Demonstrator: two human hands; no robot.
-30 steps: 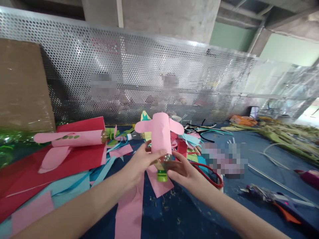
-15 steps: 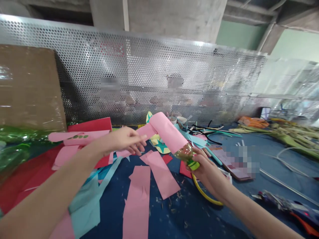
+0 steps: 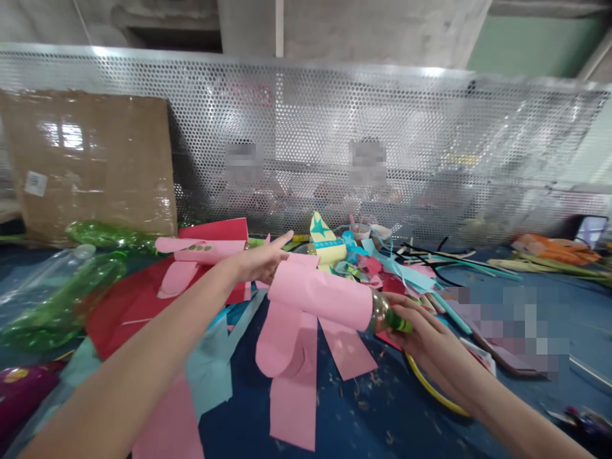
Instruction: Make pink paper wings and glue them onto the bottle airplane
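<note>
My right hand (image 3: pixel 430 338) grips the green-capped neck of a plastic bottle wrapped in pink paper (image 3: pixel 320 296), which lies nearly level above the table with a pink paper wing hanging from it. My left hand (image 3: pixel 261 258) is stretched out just beyond the bottle's far end, fingers extended and holding nothing, close to a second pink-wrapped bottle (image 3: pixel 201 250) with green dots lying on red paper (image 3: pixel 143 299).
Pink paper strips (image 3: pixel 292 401), teal strips and scraps cover the blue table. Green plastic bottles (image 3: pixel 62 306) lie at left before a cardboard sheet (image 3: pixel 90 166). A yellow paper piece with a teal star (image 3: pixel 322 237) stands behind. A perforated metal screen (image 3: pixel 382 127) closes the back.
My right hand has lowered the pink-wrapped bottle from tilted to nearly level, its wing now hanging down. My left hand stays off it and has reached further forward. My view has swung left.
</note>
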